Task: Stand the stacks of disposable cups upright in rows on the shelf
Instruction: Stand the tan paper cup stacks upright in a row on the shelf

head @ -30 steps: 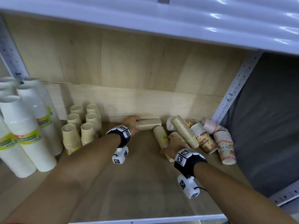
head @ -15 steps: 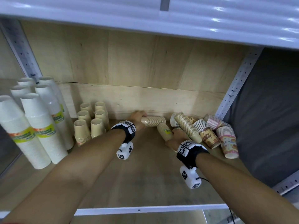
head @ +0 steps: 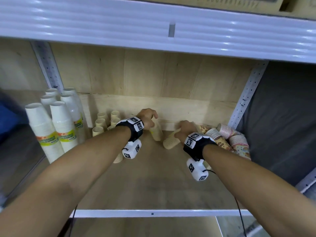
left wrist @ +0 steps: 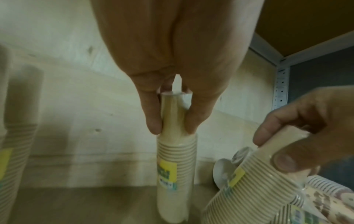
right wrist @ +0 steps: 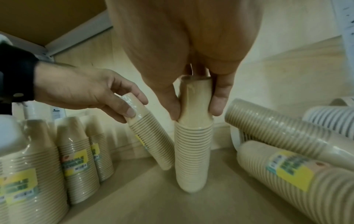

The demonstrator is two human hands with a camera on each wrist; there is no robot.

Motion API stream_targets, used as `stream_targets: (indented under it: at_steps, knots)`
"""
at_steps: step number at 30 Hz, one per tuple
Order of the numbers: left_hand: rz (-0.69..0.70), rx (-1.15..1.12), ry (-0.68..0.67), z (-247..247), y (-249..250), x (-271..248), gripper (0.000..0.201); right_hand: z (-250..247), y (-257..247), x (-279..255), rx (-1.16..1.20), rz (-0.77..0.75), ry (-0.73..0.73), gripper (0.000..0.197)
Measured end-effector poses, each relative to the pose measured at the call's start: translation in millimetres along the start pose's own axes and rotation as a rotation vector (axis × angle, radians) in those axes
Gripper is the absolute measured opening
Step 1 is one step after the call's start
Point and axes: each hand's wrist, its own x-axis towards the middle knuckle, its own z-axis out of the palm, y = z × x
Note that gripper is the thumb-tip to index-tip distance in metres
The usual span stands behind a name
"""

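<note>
- My left hand (head: 147,117) has its fingers (left wrist: 153,121) curled round the narrow top end of one beige cup stack (right wrist: 151,134), pinching it on both sides; the stack leans, its wide end down on the shelf (head: 153,189) near the back panel.
- My right hand (head: 185,130) holds a second beige stack (right wrist: 193,144) the same way, thumb and fingers clamped on the top cup, with that stack also tilted and its base on the board.
- To do this well, I think I should pivot each stack on its base until it is plumb, then slide it in beside the standing beige stacks (head: 102,124) on the left before letting go; a high hold gives leverage but could let the base skid.
- The shelf carries tall white stacks (head: 51,130) standing at far left, the beige rows next to them, and a heap of lying patterned stacks (head: 234,139) at the right end.
- More beige stacks (right wrist: 283,171) lie on their sides just right of my right hand, not yet stood up.
</note>
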Motion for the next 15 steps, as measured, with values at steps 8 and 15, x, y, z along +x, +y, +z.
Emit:
stream_targets:
  at_steps: [8,15]
  knots:
    - [0.041,0.094,-0.112,-16.0,18.7,-16.9,0.038,-2.6,-38.0,7.5,-0.021,-0.078,0.017,0.039]
    - [0.052,0.189,-0.168,-11.9,22.8,-26.2,0.044,7.0,-47.0,9.2,-0.04,-0.157,-0.052,0.042]
